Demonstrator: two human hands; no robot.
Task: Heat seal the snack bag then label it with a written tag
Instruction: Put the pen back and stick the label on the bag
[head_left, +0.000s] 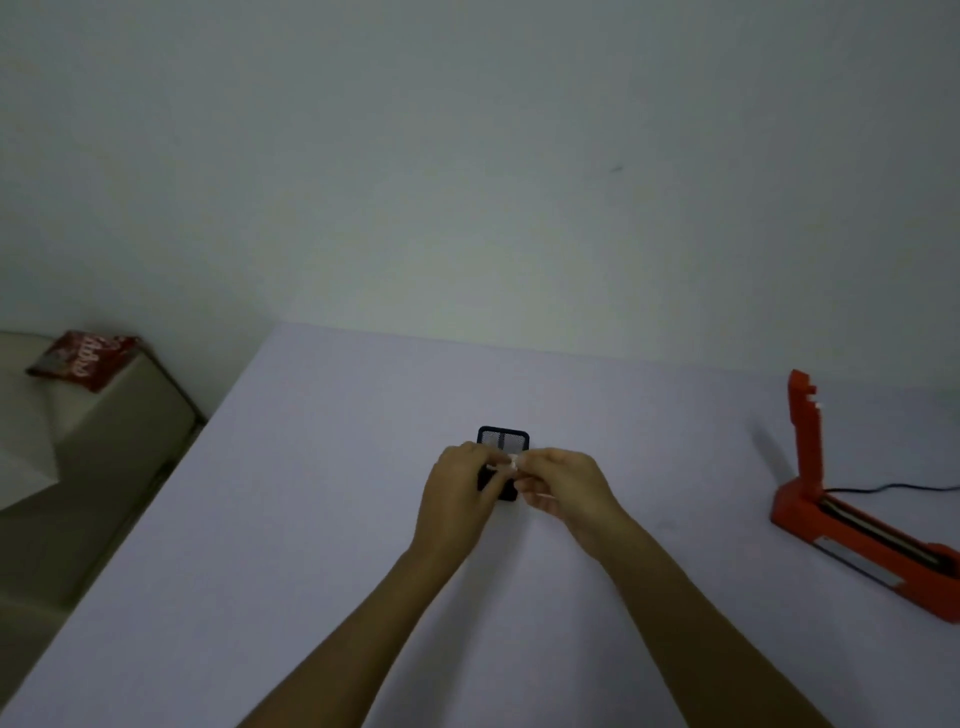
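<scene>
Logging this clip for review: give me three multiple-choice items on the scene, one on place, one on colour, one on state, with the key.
1. Where is the snack bag?
A. On the side surface left of the table
B. In the sealer
C. Under the hands

2. What colour is the heat sealer?
A. Blue
B. Orange-red
C. White

3. How does the sealer's lid stand?
A. Shut
B. Raised open
C. Taken off

Key: 1 A, it lies off the table at far left. 2 B, its body and lid are orange-red. 3 B, the lid stands upright while the left hand and right hand pinch something small and white by a black mesh holder.
</scene>
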